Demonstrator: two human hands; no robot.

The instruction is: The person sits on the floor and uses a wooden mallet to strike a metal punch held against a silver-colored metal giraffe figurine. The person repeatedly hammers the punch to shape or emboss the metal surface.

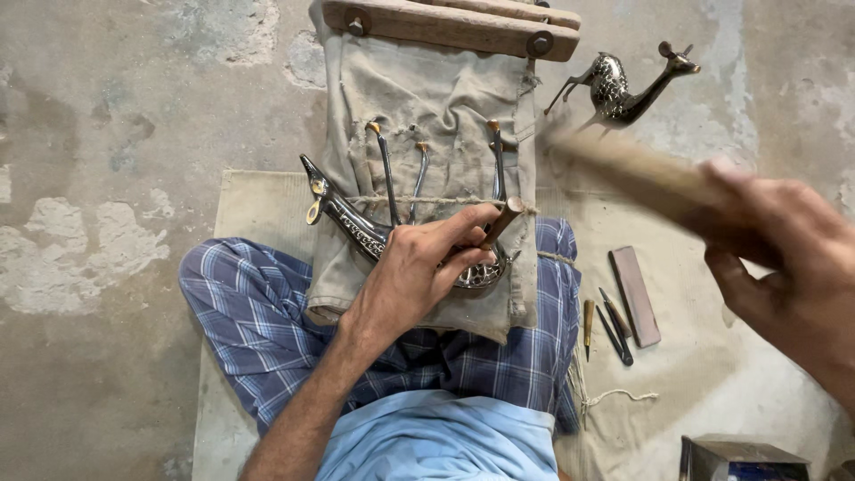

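- The left hand (419, 267) sat at the centre of the frame, fingers curled closed around a short chisel (501, 222) with a brownish handle, tip angled down.
- The chisel tip met the body of a dark metal deer figure (356, 227), which lay on its side on a canvas cloth (445, 98) draped over the person's lap.
- The figure's head pointed to the upper left; its legs pointed up toward the top of the frame, and a cord ran across them.
- The right hand (784, 267) was at the right edge of the frame, closed in a fist around a wooden mallet handle (632, 165). The handle was motion-blurred and extended toward the upper centre; the mallet's head could not be made out.
- A wooden bar (450, 27) with two bolts lay across the top of the canvas cloth, at the top centre.
- A second deer figure (623, 85) stood on the concrete floor (116, 134) at the upper right.
- A flat rectangular sharpening stone (635, 294) lay on a mat (695, 356) at the right, with several small hand tools (610, 325) just beside it to the left.
- The person wore blue checked trousers (258, 312), legs crossed.
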